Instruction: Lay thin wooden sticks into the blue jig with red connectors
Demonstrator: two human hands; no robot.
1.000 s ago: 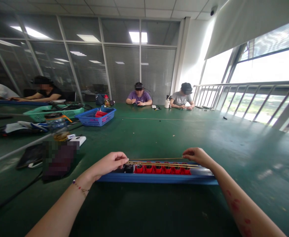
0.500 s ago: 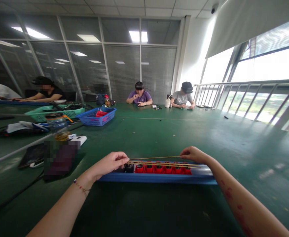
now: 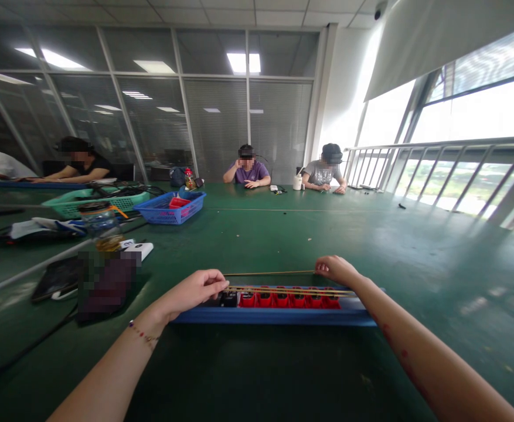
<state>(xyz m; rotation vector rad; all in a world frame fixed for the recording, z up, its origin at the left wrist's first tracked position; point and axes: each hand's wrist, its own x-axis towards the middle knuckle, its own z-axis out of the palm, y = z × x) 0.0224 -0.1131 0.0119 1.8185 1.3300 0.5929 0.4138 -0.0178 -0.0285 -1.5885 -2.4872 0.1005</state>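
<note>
Daylight from the large slanted window (image 3: 472, 126) at right overexposes the panes and casts whitish glare across the glossy green worktop's (image 3: 257, 234) right side.

No clearly legible text or numbers

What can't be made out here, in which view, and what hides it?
All in the head view:
- Right end of the blue tray: partly behind the right forearm.
- Left end of the thin stick: behind the left hand.
- Contents of the red cups: too small, dark.
- Person in white: cut off by the left edge.
</note>
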